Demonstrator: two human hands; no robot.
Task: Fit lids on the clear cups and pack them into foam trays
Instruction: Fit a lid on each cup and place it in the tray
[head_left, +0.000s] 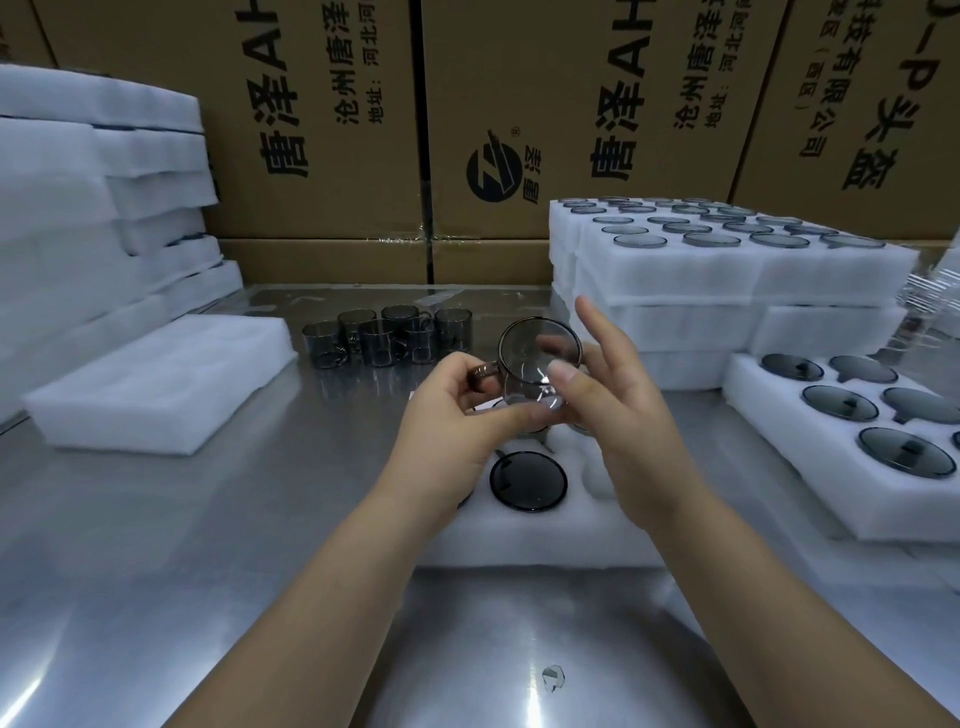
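Grip of the left hand (457, 410) clamped on the handle of a tilted glass cup (537, 353), held over a foam tray (545, 535) mid-tabletop (208, 519). The right hand (623, 415) has its fingers spread apart, thumb at the cup's side. A dark lid (528, 480) sits in the tray.

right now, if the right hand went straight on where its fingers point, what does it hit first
Probably the left corner of the stacked foam trays; the right hand points away, just past the cup. Depth is unclear, so it could miss.
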